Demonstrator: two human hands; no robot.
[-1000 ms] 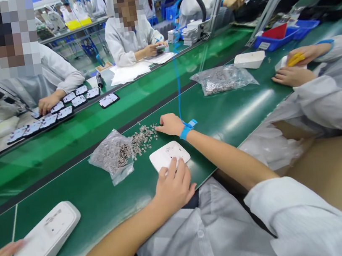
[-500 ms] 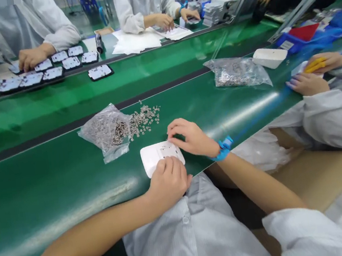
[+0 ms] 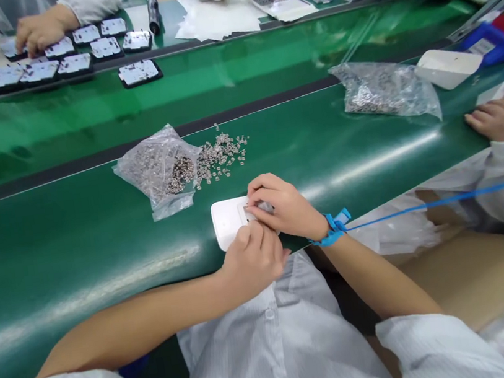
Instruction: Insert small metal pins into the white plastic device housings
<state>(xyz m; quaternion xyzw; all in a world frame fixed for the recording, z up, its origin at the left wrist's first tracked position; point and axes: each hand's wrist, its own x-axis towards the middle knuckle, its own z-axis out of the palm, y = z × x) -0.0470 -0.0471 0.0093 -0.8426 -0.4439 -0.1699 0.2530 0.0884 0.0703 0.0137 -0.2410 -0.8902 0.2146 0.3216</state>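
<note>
Both hands have closed in on the white plastic housing [image 3: 228,220] since a sec ago, when the right hand [image 3: 285,206] was out at the loose metal parts [image 3: 221,152]; it's now back over the casing.

Head view: housing lies flat on the green conveyor belt [image 3: 76,239], near its front edge, just in front of the worker's white coat. Right hand curls over the housing's right half, fingertips pinched together at a recess on top; cannot tell whether a small part sits between them. Left hand [image 3: 253,261], loosely curled, thumb and forefinger pressing on the near edge, steadies it. Blue wrist strap [image 3: 333,231] w/ cord on the right wrist.

Judgement: housing looks light, stiff, smooth and prob. slippery on the glossy belt, so best held by its side edges. Metal parts look tiny, hard, easy to scatter; a fingertip pinch suits them.

Clear bag [image 3: 159,167] of the same parts lies just left of the pile. Co-workers' hands beyond and at right. No brand, label or writing legible.
</note>
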